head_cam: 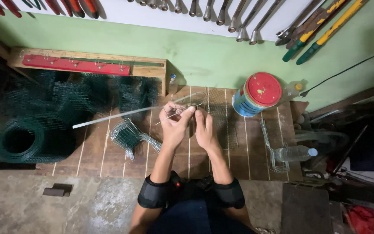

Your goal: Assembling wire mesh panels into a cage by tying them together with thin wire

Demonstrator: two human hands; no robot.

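Evidently, thin steel wires (179, 112) are pinched between the fingers of the left hand (174, 125) above the middle of the wooden counter (109, 151), while the right hand (204, 128), fingers narrowed, is kept at their near ends, seemingly to steady them, with bent wire mesh (128, 136) laid just beside toward the left edge.

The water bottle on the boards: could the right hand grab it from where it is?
Probably yes: the water bottle lies to the right of the right hand, bare boards between, but that hand's fingers pinch thin wire.
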